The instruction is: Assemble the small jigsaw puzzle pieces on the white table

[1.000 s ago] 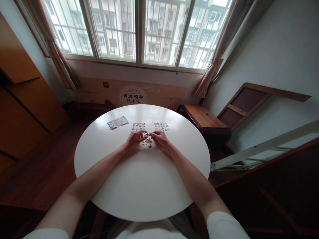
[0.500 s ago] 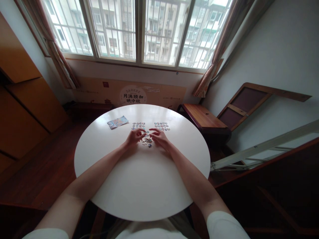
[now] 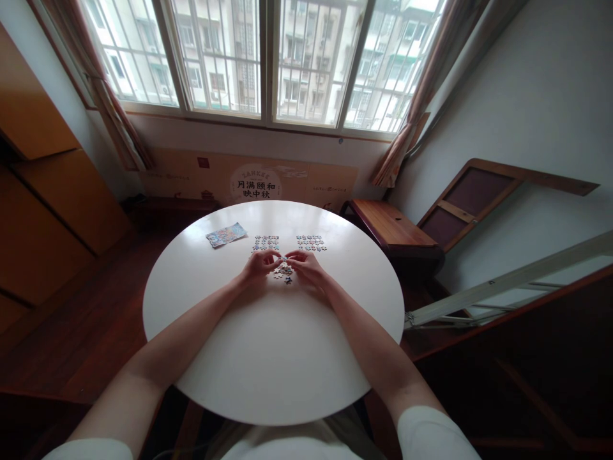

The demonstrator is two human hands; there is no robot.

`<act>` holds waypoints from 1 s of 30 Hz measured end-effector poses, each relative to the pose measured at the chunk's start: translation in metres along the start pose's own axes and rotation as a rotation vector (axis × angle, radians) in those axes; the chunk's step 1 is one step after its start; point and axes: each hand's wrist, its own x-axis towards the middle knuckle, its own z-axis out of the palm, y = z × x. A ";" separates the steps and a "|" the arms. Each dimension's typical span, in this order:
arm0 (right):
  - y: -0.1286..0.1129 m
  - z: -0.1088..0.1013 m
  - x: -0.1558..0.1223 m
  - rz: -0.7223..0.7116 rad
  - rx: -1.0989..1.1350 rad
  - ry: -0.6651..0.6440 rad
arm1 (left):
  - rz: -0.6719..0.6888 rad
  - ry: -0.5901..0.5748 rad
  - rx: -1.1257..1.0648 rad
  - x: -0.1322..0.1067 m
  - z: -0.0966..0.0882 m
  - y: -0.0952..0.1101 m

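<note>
My left hand (image 3: 258, 265) and my right hand (image 3: 306, 267) meet over the far middle of a round white table (image 3: 272, 345). Their fingertips pinch together on a small jigsaw piece (image 3: 282, 259) held between them. Just below the fingers lies a small heap of loose jigsaw pieces (image 3: 284, 273). Two neat groups of pieces lie beyond the hands, the left group (image 3: 266, 242) and the right group (image 3: 310, 242). Both forearms rest across the tabletop.
A colourful picture card (image 3: 226, 235) lies on the table at the far left. A wooden bench (image 3: 390, 227) stands to the right of the table, with a leaning wooden frame (image 3: 472, 198) and a pale ladder (image 3: 507, 287). Wooden cabinets (image 3: 43, 191) fill the left side. Barred windows (image 3: 263, 61) are behind.
Half a second ago my fingertips were a little apart above the heap; they have now come together again on the small piece.
</note>
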 end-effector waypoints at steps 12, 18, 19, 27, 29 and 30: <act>0.003 -0.001 0.001 0.006 -0.020 0.007 | 0.034 -0.003 0.017 0.000 0.000 -0.002; 0.004 -0.001 0.001 0.014 -0.003 0.000 | 0.016 0.001 0.010 0.000 0.001 -0.003; 0.004 -0.001 0.001 0.011 -0.003 0.001 | 0.012 0.006 0.010 0.000 0.001 -0.003; 0.009 -0.002 0.003 -0.019 -0.009 -0.008 | 0.007 0.011 0.035 -0.001 0.002 -0.003; 0.011 0.000 0.003 -0.020 -0.019 0.001 | 0.005 0.010 0.044 -0.001 0.001 -0.002; 0.012 0.000 0.003 -0.022 -0.025 0.007 | 0.003 0.008 0.051 -0.001 0.001 -0.001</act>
